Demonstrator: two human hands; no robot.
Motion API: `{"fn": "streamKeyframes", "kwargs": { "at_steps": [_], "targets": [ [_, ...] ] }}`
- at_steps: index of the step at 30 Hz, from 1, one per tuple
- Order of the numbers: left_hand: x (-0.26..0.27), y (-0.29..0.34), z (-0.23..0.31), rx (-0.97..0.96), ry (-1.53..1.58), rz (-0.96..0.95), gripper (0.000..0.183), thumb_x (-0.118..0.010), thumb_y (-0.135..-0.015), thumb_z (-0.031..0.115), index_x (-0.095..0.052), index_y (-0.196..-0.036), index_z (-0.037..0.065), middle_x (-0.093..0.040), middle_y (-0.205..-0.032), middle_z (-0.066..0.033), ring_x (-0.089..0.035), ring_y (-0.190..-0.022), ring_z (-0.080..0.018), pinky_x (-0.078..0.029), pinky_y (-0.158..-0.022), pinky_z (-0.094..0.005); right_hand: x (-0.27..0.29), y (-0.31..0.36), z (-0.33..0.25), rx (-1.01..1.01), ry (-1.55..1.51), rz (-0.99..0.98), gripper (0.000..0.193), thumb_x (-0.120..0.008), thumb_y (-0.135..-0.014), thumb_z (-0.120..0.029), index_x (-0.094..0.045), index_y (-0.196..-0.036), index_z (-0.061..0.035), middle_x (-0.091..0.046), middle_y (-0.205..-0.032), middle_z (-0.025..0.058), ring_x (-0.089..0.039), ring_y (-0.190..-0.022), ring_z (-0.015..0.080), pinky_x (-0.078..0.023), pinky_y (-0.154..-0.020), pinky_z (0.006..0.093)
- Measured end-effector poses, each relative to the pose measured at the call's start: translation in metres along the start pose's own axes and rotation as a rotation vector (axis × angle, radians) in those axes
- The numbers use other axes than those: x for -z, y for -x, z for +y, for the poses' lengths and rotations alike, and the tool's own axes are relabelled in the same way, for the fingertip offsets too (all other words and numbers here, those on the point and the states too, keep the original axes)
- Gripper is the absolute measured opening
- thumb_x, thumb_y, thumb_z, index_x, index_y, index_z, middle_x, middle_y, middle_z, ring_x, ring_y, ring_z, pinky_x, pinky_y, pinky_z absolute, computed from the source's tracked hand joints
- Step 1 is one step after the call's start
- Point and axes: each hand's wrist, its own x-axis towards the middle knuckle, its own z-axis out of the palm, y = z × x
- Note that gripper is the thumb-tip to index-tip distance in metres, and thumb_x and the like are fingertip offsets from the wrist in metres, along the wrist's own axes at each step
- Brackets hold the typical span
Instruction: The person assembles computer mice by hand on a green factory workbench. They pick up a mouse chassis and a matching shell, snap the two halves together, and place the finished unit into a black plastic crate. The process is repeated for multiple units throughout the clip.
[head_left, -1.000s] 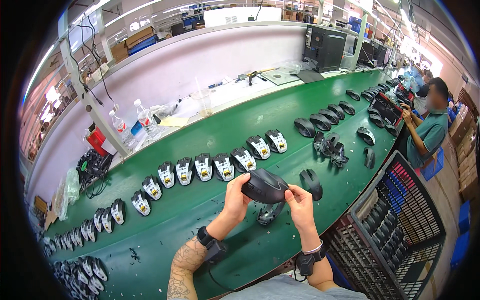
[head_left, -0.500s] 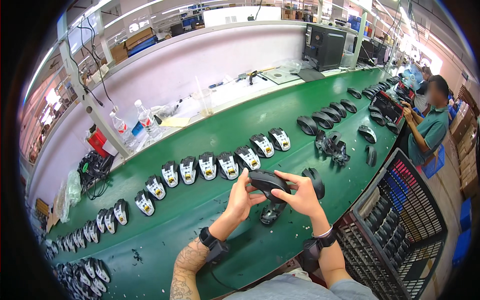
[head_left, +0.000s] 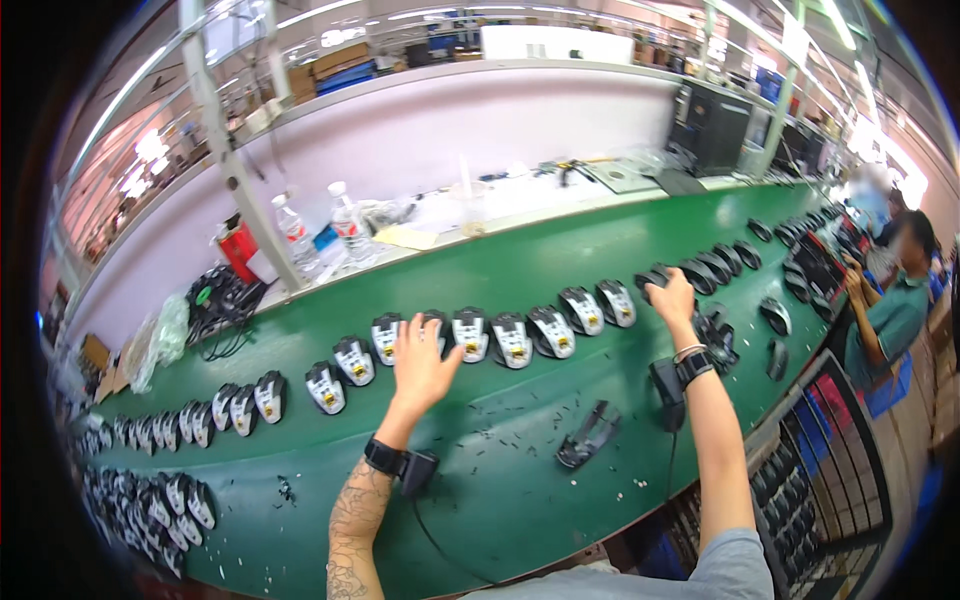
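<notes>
My left hand is over the row of grey-and-black computer mouse bodies with yellow parts, fingers spread. It partly covers one mouse body, and whether it touches it I cannot tell. One uncovered mouse body stands just to its right. Farther right, my right hand has its fingers around a black mouse shell at the near end of a line of black shells. A dark curved mouse part lies on the green table between my forearms.
Loose dark mouse parts lie beside my right wrist. A black crate of shells stands at the right, near a co-worker. Mouse bodies are heaped at lower left. Bottles stand along the back ledge.
The black mouse shell has gone from between both hands to the far right with my right hand. My left hand has let go and moved left over the row. The view has shifted.
</notes>
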Motion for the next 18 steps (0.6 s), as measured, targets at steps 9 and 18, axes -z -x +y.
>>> {"fn": "streamKeyframes", "kwargs": {
  "at_steps": [9,18],
  "targets": [
    [-0.008,0.016,-0.170,0.460,-0.276,0.063,0.063,-0.042,-0.087,0.059,-0.035,-0.141,0.027,-0.028,-0.145,-0.0213,-0.015,-0.136,-0.0455,-0.009,-0.103,-0.0681,-0.091,-0.034,0.038,0.530,0.052,-0.045,0.058,-0.067,-0.076,-0.019,-0.046,-0.128,-0.0041,-0.043,-0.132,0.0232,-0.037,-0.124,0.0395,-0.031,-0.104,0.0444],
    [0.006,0.004,-0.177,0.142,-0.169,-0.090,0.061,-0.049,-0.082,0.064,-0.045,-0.134,0.032,-0.034,-0.145,-0.0110,-0.024,-0.136,-0.0369,-0.007,-0.099,-0.0739,-0.085,0.010,-0.008,0.529,0.220,-0.569,0.073,-0.068,-0.071,-0.056,-0.044,-0.136,-0.0340,-0.035,-0.145,0.0096,-0.019,-0.135,0.0417,-0.024,-0.101,0.0637]
  ]
}}
